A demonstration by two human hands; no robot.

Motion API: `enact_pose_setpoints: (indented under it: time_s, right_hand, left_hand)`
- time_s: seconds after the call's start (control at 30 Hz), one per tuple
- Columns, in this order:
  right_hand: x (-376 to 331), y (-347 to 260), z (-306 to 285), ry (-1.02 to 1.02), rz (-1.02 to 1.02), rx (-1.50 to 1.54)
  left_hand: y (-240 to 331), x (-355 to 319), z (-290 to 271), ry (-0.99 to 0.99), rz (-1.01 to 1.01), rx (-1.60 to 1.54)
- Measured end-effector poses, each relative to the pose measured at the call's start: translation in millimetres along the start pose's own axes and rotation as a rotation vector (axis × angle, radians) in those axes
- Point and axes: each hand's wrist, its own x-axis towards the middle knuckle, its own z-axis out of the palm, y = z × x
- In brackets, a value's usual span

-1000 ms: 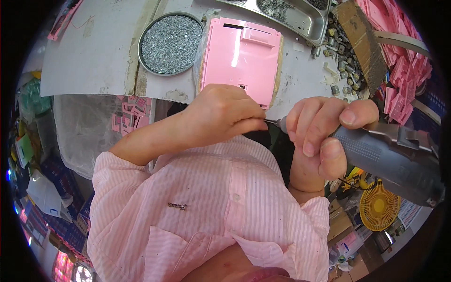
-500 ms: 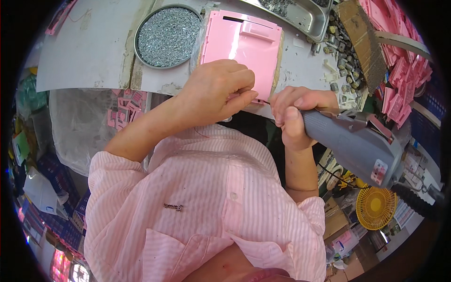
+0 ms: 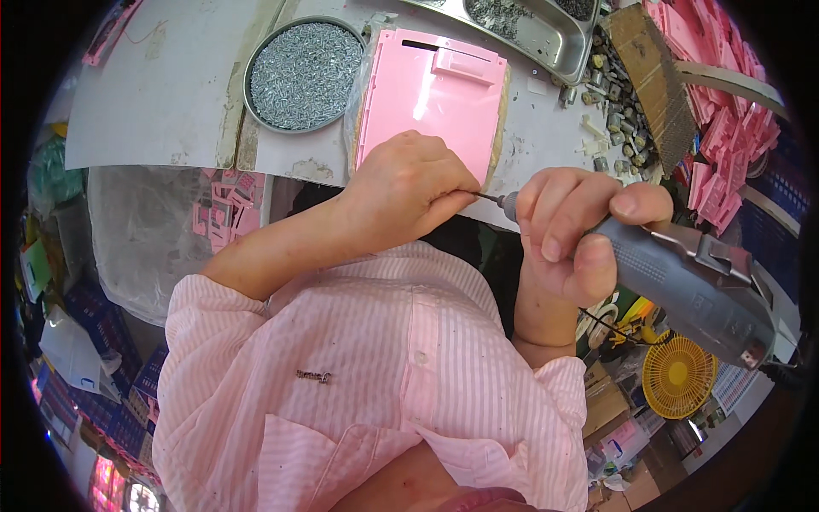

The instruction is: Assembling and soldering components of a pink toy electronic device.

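Observation:
A grey electric screwdriver (image 3: 682, 277) is gripped in my right hand (image 3: 570, 226), its thin bit pointing left. My left hand (image 3: 414, 188) is closed in a pinch at the bit's tip; whatever lies between the fingertips is too small and hidden to name. Behind my left hand, a flat pink plastic panel (image 3: 431, 102) with a slot and a raised block near its far end lies on the table. My left hand covers the panel's near edge.
A round metal dish (image 3: 247, 85) full of small silver screws stands left of the panel. At the back is a steel tray (image 3: 563, 64) with compartments of small parts. Small metal cylinders (image 3: 627, 128), a cardboard piece (image 3: 648, 81) and a heap of pink parts (image 3: 725, 111) lie to the right.
My right hand has drawn the screwdriver back to the right, away from the panel's near edge. My left hand's pinched fingertips have moved slightly toward me and right, to the bit's tip.

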Motion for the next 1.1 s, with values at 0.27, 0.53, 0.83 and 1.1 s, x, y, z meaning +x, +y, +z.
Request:
enact_pose_setpoints:
  time_s: [0.27, 0.53, 0.83, 1.1]
  right_hand:
    - [19.3, 14.6, -6.5, 0.076, -0.123, -0.022]
    - [38.9, 68.4, -29.1, 0.145, -0.238, -0.119]
    - [49.8, 51.4, -32.7, 0.113, -0.140, -0.077]
    - [57.8, 7.5, -4.7, -0.199, -0.080, 0.069]
  left_hand:
    - [-2.5, 18.4, -15.6, 0.238, 0.040, 0.270]
    - [-63.7, -10.3, -107.6, 0.073, -0.356, 0.841]
    - [-72.1, -2.7, -113.7, 0.276, -0.248, 0.783]
    - [-13.2, 11.2, -45.4, 0.143, 0.097, 0.274]
